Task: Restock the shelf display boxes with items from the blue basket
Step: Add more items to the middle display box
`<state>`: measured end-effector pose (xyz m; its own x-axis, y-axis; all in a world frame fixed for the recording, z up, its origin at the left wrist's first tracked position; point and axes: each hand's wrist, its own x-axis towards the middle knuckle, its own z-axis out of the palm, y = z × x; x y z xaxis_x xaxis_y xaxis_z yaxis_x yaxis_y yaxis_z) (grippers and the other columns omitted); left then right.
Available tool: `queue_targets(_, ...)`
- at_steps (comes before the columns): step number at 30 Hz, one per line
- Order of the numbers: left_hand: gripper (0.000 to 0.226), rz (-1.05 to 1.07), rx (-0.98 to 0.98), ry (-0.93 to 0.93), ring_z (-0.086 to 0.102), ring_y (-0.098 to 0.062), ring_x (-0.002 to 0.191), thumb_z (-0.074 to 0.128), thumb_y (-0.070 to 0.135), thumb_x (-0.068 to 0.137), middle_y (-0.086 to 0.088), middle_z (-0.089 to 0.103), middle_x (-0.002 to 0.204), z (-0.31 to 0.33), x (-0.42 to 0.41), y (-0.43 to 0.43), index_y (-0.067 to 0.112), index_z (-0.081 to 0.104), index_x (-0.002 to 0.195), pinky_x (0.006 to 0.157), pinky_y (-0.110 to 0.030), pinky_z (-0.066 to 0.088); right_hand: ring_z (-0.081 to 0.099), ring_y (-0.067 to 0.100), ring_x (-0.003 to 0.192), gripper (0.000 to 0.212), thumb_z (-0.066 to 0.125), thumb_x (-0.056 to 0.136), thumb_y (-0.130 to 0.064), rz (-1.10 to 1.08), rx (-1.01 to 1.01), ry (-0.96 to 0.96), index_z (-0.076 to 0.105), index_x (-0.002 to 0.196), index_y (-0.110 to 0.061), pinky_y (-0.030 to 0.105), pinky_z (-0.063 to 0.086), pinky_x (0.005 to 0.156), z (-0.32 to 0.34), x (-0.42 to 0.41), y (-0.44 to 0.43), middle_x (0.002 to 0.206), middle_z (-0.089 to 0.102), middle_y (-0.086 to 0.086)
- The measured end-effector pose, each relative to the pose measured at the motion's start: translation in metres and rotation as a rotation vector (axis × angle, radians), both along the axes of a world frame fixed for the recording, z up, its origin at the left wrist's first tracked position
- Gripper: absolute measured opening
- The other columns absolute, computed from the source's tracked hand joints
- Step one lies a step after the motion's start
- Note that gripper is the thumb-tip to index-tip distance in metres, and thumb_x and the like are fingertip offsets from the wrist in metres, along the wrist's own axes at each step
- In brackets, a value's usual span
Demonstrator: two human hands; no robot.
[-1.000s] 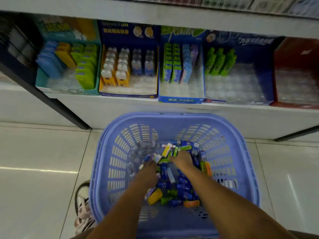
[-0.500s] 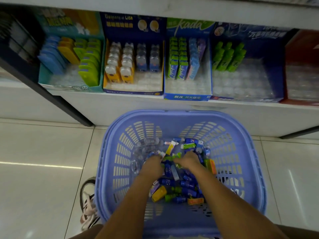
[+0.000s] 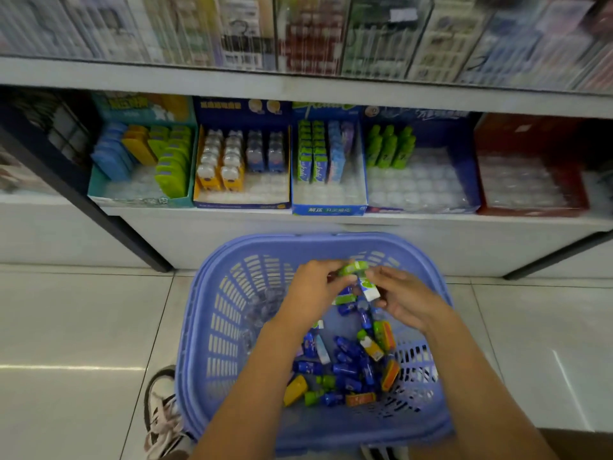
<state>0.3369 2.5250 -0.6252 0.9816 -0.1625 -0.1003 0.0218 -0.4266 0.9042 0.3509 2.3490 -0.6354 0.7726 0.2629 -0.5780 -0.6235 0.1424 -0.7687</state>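
two hands, two small packs, above the basket

the left hand (image 3: 315, 290) hangs over the far half of the blue basket (image 3: 199, 327), fingers curled round a green pack (image 3: 353, 267) that sticks out past its fingertips. the right hand (image 3: 406, 300) meets it from 3 o'clock, thumb and fingers pinching a white-ended pack (image 3: 369, 287). the two packs touch, the green one on top (how tightly either is gripped is lost in the blur).

the green pack lies with its long axis about 9 to 3, the 3 o'clock end tipped slightly up. the white-ended pack runs from 11 to 5, its white end toward 5.

both are held clear of the loose pile (image 3: 348, 366) of blue, green, yellow and orange packs lying in the basket's bottom toward 6 o'clock. the basket stands on the tiled floor (image 3: 66, 327), close to the foot of the shelf (image 3: 331, 220).

up at 12 o'clock, display boxes sit in a row on that shelf. from 10 round to 2 they are a teal box (image 3: 142, 200), an orange-lined box (image 3: 242, 202), a narrow blue box (image 3: 328, 209), a wide blue box (image 3: 464, 174) and a red box (image 3: 530, 207). clear tray cells show in the front of each. a shoe (image 3: 162, 410) sits at 7 o'clock, beside the basket.
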Motion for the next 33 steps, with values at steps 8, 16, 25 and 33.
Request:
queue_targets(8, 0.02, 0.072, -0.476, 0.362, 0.07, -0.016, 0.073, 0.047, 0.015, 0.099, -0.011, 0.069, 0.092, 0.044, 0.001, 0.001, 0.002, 0.06, 0.105, 0.072, -0.029, 0.059, 0.069, 0.02, 0.079, 0.024, 0.068, 0.074, -0.013, -0.029, 0.007, -0.354, 0.064, 0.098, -0.009, 0.03, 0.057, 0.071, 0.052, 0.007, 0.008, 0.088, 0.07, 0.008)
queue_targets(16, 0.016, 0.154, -0.616, 0.249, 0.069, -0.011, 0.068, 0.053, 0.012, 0.095, -0.009, 0.07, 0.08, 0.06, 0.008, 0.017, 0.004, 0.066, 0.097, 0.064, -0.019, 0.056, 0.07, 0.021, 0.077, 0.03, 0.072, 0.08, -0.011, 0.104, -0.222, -0.638, 0.067, 0.107, -0.024, 0.026, 0.057, 0.07, 0.089, 0.027, 0.028, 0.097, 0.066, 0.015)
queue_targets(25, 0.023, 0.24, -0.828, 0.32, 0.055, -0.006, 0.053, 0.047, 0.014, 0.098, -0.004, 0.071, 0.073, 0.071, 0.016, 0.042, 0.003, 0.066, 0.09, 0.049, -0.016, 0.047, 0.07, 0.015, 0.07, 0.023, 0.075, 0.066, -0.016, 0.242, -0.137, -0.651, 0.065, 0.087, -0.012, 0.024, 0.058, 0.069, 0.118, 0.061, 0.042, 0.079, 0.073, 0.0)
queue_targets(33, 0.034, 0.58, -0.732, 0.396, 0.044, -0.012, 0.054, 0.04, 0.025, 0.102, -0.001, 0.054, 0.072, 0.065, 0.022, 0.051, 0.011, 0.064, 0.083, 0.048, -0.023, 0.038, 0.06, 0.012, 0.071, 0.018, 0.073, 0.08, -0.011, 0.052, -0.746, -0.942, 0.063, 0.095, -0.01, 0.019, 0.052, 0.068, 0.094, 0.122, 0.081, 0.079, 0.06, -0.001)
